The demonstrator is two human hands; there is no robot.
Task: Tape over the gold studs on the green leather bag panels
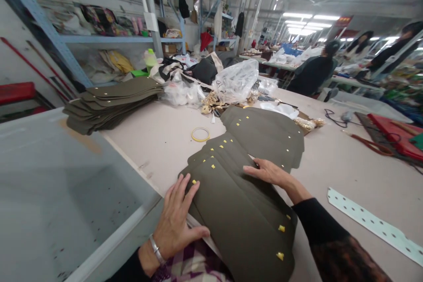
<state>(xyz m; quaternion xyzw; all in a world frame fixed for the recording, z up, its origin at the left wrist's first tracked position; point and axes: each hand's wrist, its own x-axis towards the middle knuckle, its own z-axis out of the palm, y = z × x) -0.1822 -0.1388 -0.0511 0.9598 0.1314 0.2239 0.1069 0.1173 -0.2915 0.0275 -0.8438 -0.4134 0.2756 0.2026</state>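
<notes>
Olive-grey panels point(244, 211) fanned at lower centre, 2 bare hands on them

Panels overlap in a stepped fan from mid-frame to the bottom edge. Small yellow tape tabs point(281, 228) sit along both ends.

Left hand point(176, 216), bottom, left of centre: fingers open and spread, fingertips on the fan's left end by a tab, thumb stretched out to the right, near the front edge. Silver bracelet point(156, 249) on that wrist.

Right hand point(269, 172), right of centre: loosely open, thumb and forefinger parted, resting at the fan's upper side. Its other fingers are mostly hidden.

Around them:
- 2nd panel group point(264, 136), centre right, touching the fan's upper end, also tabbed.
- Panel stack point(112, 101), upper left, uneven edges, at the table's edge.
- Yellow tape roll point(200, 140), flat on the pale table point(330, 163), near the fan's upper left.
- Clear plastic bag point(238, 79), top centre, in a heap of fabric and plastic.
- Mint-green strip point(373, 224) with dark dots, lower right, well apart from the fan.
- Red tray point(396, 136), right edge.

Background: blue shelving point(122, 39) upper left; seated person in dark clothing point(312, 72) upper right.
</notes>
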